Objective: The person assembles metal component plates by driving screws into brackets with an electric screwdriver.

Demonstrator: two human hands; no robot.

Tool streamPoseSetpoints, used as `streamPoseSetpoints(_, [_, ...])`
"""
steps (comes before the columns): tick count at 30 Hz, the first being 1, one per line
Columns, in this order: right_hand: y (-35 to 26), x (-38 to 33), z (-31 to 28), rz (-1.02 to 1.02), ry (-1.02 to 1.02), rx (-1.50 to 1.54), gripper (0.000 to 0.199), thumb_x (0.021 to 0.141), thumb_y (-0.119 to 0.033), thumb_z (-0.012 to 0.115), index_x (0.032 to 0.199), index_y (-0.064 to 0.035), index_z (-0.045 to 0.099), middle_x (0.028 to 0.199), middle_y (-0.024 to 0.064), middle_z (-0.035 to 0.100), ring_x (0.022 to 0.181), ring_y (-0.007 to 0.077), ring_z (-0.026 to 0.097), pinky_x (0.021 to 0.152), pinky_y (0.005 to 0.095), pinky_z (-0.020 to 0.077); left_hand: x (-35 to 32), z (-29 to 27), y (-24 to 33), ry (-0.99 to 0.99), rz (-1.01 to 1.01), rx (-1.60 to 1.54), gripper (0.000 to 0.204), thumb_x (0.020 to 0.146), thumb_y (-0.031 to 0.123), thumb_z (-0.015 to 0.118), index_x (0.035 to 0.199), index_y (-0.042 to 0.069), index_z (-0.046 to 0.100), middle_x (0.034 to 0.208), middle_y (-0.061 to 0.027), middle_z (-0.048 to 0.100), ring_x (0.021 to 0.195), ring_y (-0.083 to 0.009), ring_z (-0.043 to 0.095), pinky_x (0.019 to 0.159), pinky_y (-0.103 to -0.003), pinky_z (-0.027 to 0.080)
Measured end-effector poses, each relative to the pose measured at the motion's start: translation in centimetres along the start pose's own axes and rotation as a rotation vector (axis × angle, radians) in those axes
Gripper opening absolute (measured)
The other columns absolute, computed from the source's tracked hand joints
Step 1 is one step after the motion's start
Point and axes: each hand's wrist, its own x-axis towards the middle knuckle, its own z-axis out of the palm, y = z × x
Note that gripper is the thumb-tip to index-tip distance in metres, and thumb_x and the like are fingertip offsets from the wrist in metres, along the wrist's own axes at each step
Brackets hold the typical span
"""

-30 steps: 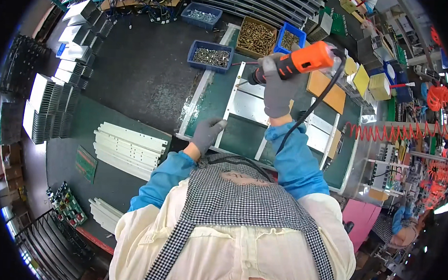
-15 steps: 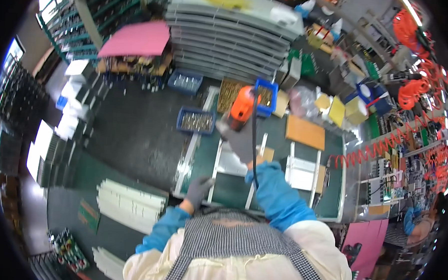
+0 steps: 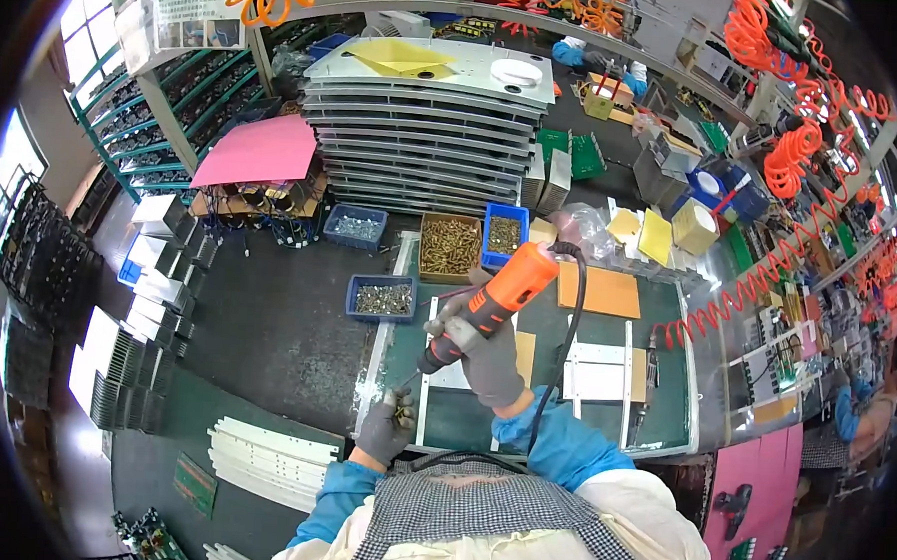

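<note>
My right hand (image 3: 477, 353), in a grey glove, is wrapped round an orange and black electric screwdriver (image 3: 514, 280) with a black cord. The tool tilts, its bit pointing down and left toward my left hand. Also gloved in grey, my left hand (image 3: 386, 429) has curled fingers at the bit's tip, pinching small brass-coloured pieces too small to name surely. Beneath both hands, a white metal strip (image 3: 425, 377) lies on the green work mat (image 3: 452, 420). A second white strip (image 3: 626, 383) and a white panel (image 3: 594, 380) lie farther right.
Beyond the mat stand a carton of brass-coloured screws (image 3: 449, 248), a blue bin (image 3: 506, 236) and a grey-blue bin (image 3: 381, 298) of small metal parts. An orange-brown board (image 3: 600, 290) lies at right. White slotted strips (image 3: 270, 462) are stacked at left. A red coiled hose (image 3: 738, 293) hangs at right.
The screwdriver has come back from the far bins, its bit now pointing to my left hand. My left fingers have curled. The whole view has shifted, so the bins sit lower in it.
</note>
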Motion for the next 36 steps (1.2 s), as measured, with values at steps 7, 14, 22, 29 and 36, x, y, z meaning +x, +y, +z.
streamPoseSetpoints(7, [-0.5,-1.5,0.0,0.004,0.097,0.076,0.061,0.085,-0.006,0.068,0.136,-0.007,0.035,0.096,0.005,0.058,0.084,0.019,0.067,0.077,0.0351,0.0559,-0.9,1.3,-0.6,-0.151,0.056,0.463,0.059,0.093,0.049,0.063,0.122,-0.001,0.052,0.082,0.0017,0.047,0.064,-0.0058,0.039,0.056,-0.017,0.036])
streamPoseSetpoints(14, [-0.2,-1.7,-0.8,0.037,0.205,0.047,0.061,0.088,-0.01,0.065,0.139,-0.0056,0.032,0.093,0.0065,0.058,0.081,0.0199,0.066,0.076,0.0377,0.0555,-1.5,2.5,-0.4,-0.046,0.088,0.655,0.052,0.094,0.046,0.063,0.115,0.0,0.054,0.078,0.0031,0.048,0.062,-0.005,0.04,0.053,-0.018,0.035])
streamPoseSetpoints(22, [0.1,-2.1,-1.2,0.018,0.293,-0.073,0.04,0.091,-0.02,0.06,0.122,0.0006,0.044,0.081,0.0097,0.061,0.073,0.0178,0.06,0.067,0.0325,0.0499,-1.8,3.9,-0.4,0.112,0.188,0.975,0.058,0.096,0.054,0.057,0.113,-0.001,0.063,0.074,0.0051,0.05,0.06,-0.0043,0.039,0.052,-0.021,0.034])
streamPoseSetpoints(29, [1.1,-2.3,-2.0,-0.038,0.319,-0.142,0.04,0.091,-0.017,0.062,0.121,0.0013,0.043,0.079,0.0123,0.063,0.076,0.0241,0.067,0.077,0.0405,0.0556,-1.7,2.9,-0.2,-0.011,0.142,0.86,0.046,0.098,0.044,0.056,0.11,0.001,0.065,0.078,0.0047,0.052,0.065,-0.0035,0.042,0.057,-0.018,0.034])
streamPoseSetpoints(36, [1.6,-2.1,-2.8,-0.05,0.338,-0.028,0.043,0.09,-0.014,0.065,0.125,-0.0028,0.042,0.084,0.0112,0.06,0.074,0.0242,0.066,0.078,0.0469,0.0573,-1.4,2.6,0.6,-0.154,0.23,1.013,0.05,0.097,0.045,0.06,0.112,-0.002,0.066,0.078,0.0025,0.056,0.069,-0.0063,0.047,0.062,-0.021,0.04])
